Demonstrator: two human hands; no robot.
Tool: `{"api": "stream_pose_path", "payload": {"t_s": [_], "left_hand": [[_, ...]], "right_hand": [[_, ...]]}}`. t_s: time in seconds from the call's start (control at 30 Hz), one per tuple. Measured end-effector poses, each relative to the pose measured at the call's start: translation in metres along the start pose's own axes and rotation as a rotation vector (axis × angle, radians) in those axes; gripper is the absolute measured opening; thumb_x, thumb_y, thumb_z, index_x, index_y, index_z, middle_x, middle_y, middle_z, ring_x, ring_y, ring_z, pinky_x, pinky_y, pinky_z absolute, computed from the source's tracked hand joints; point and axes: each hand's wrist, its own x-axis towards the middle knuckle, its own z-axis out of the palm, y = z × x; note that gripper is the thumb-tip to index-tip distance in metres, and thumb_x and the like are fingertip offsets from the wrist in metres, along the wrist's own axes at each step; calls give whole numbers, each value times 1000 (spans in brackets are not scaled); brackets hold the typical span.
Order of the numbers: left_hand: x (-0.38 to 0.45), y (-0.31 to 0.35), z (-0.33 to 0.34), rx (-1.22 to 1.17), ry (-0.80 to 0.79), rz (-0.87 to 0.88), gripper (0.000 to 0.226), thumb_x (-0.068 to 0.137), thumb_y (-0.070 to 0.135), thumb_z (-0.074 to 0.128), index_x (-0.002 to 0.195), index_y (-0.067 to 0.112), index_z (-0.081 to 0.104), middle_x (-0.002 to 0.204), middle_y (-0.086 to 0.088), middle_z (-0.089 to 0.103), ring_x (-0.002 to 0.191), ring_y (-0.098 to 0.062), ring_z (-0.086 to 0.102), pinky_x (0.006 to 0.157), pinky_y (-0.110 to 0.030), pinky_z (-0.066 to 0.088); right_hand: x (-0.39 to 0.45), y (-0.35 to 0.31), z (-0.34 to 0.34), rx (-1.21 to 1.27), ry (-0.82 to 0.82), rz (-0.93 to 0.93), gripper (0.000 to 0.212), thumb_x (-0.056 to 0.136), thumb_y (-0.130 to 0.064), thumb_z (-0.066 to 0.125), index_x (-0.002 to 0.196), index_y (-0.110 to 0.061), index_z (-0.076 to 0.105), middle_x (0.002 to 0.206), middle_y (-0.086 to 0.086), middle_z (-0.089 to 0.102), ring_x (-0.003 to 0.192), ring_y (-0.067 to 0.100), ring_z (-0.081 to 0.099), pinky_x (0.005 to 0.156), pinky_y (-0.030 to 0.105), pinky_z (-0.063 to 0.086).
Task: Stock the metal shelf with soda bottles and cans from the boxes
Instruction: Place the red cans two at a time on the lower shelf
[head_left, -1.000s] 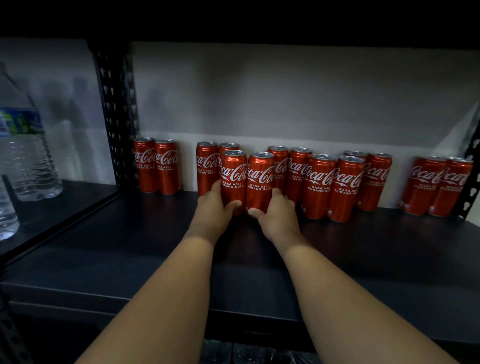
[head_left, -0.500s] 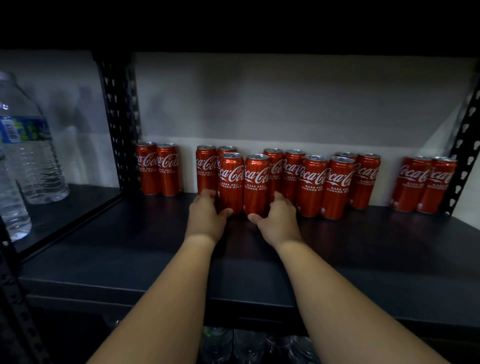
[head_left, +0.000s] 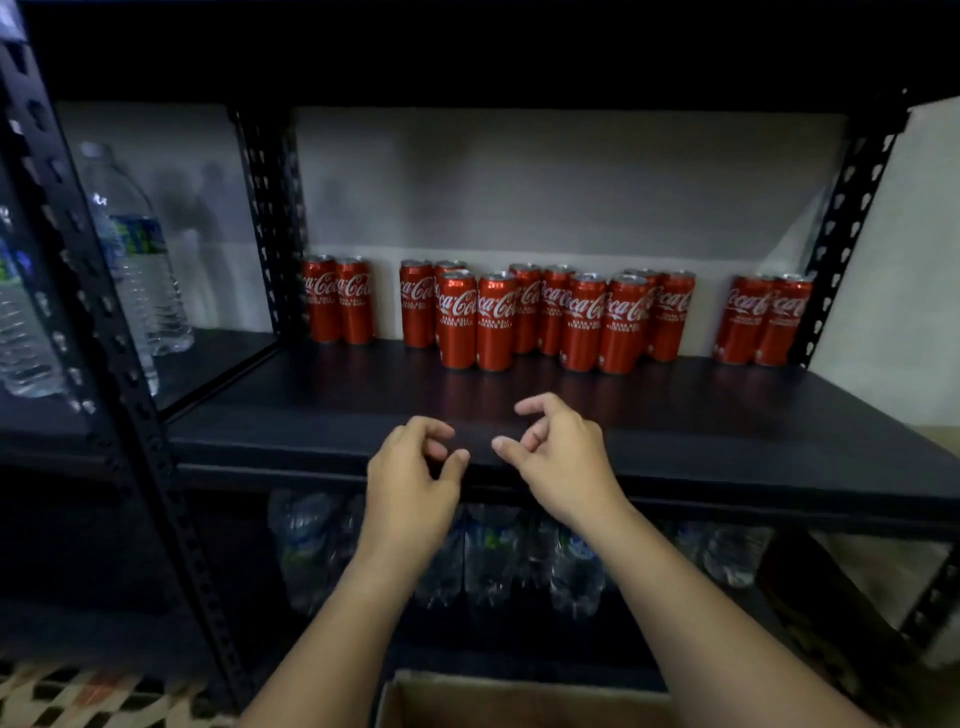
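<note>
Several red Coca-Cola cans stand upright at the back of the black metal shelf (head_left: 727, 415): a pair at the left (head_left: 337, 299), a middle cluster (head_left: 545, 317) with two cans (head_left: 475, 319) standing in front, and a pair at the right (head_left: 761, 319). My left hand (head_left: 410, 478) and my right hand (head_left: 561, 457) hover side by side over the shelf's front edge, well short of the cans. Both have loosely curled fingers and hold nothing.
Clear water bottles (head_left: 140, 254) stand on the neighbouring shelf at left, behind a perforated black upright (head_left: 104, 332). More plastic bottles (head_left: 493, 561) sit on the level below. An open cardboard box (head_left: 519, 696) lies at the bottom edge. Patterned floor shows at bottom left.
Both hands have let go of the two front cans and drawn back to the shelf's front edge. The view has pulled back, showing the lower shelf and the box.
</note>
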Motion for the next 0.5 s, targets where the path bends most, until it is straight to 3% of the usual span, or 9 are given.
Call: {"api": "stream_pose_path", "payload": {"t_s": [0.13,0.23,0.3,0.37,0.43,0.5], "left_hand": [[-77,-49,6,-78,-52,-180,21,92,13,75,97,27,61,88,5,66,76,-7,62,68,-14,48],[-136,-108,22,-34,-143,-429,31,89,-1,72,96,27,60,94,3,68,91,-18,69,81,-28,55],[-171,-133,29,19,-203,-575,30,91,-6,65,109,18,63,105,-2,70,102,-26,68,84,-28,50],[-198,-146,30,69,-255,-652,32,95,-5,60,125,6,62,120,-11,69,97,-20,63,77,-16,40],[-222,-158,32,197,-377,-675,31,101,7,57,132,8,58,128,-8,64,94,-15,57,66,-12,30],[-242,-174,34,328,-499,-714,29,103,18,56,132,14,55,128,0,61,102,-14,55,72,-14,35]], "right_hand": [[-58,12,13,26,-110,2,26,90,-34,75,110,-30,60,77,-1,67,69,8,62,60,16,42],[-95,52,41,1,-210,102,26,91,-33,75,112,-26,60,79,-3,68,73,6,63,60,14,40],[-120,83,62,-7,-286,191,28,91,-32,75,112,-23,61,81,-1,69,76,6,63,61,12,40],[-144,113,84,-11,-356,280,28,90,-30,77,111,-21,61,83,1,71,79,8,63,63,14,41],[-167,141,106,-14,-423,356,30,88,-27,79,112,-20,61,88,2,72,82,11,63,68,20,44],[-190,164,126,-45,-514,441,35,87,-26,79,116,-19,61,96,2,71,86,13,64,67,21,44]]}}
